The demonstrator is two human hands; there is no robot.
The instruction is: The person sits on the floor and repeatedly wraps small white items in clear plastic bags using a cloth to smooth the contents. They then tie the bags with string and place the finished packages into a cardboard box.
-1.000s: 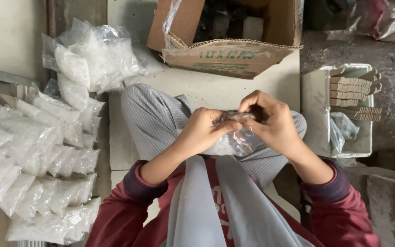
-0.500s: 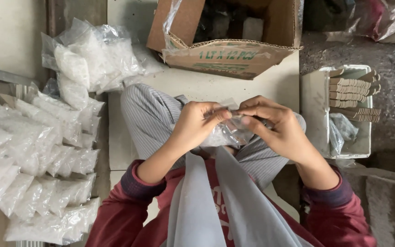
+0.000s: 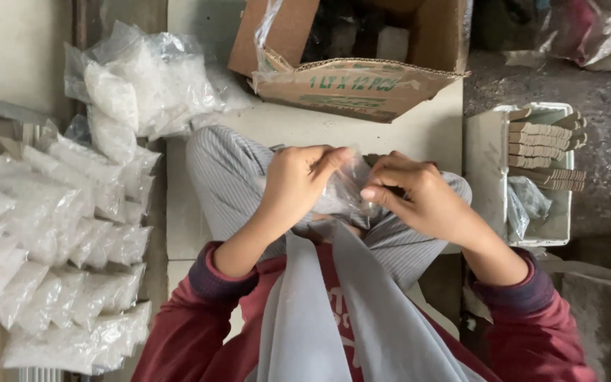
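Note:
A small clear plastic bag (image 3: 342,192) is held between both hands above my lap. My left hand (image 3: 297,178) pinches its upper left edge with thumb and fingers. My right hand (image 3: 414,197) grips the bag's right side, the forefinger lying across it. What is inside the bag is too blurred to tell. I sit cross-legged in grey striped trousers (image 3: 222,175) and a dark red sweater.
Many small filled clear bags (image 3: 51,233) are heaped on the left. An open cardboard box (image 3: 351,81) stands ahead. A white tray (image 3: 493,177) on the right holds stacked wooden-looking pieces (image 3: 542,141) and a plastic bag.
Both hands have shifted slightly lower and apart along the bag. The right hand's fingers moved from the bag's top down to its side.

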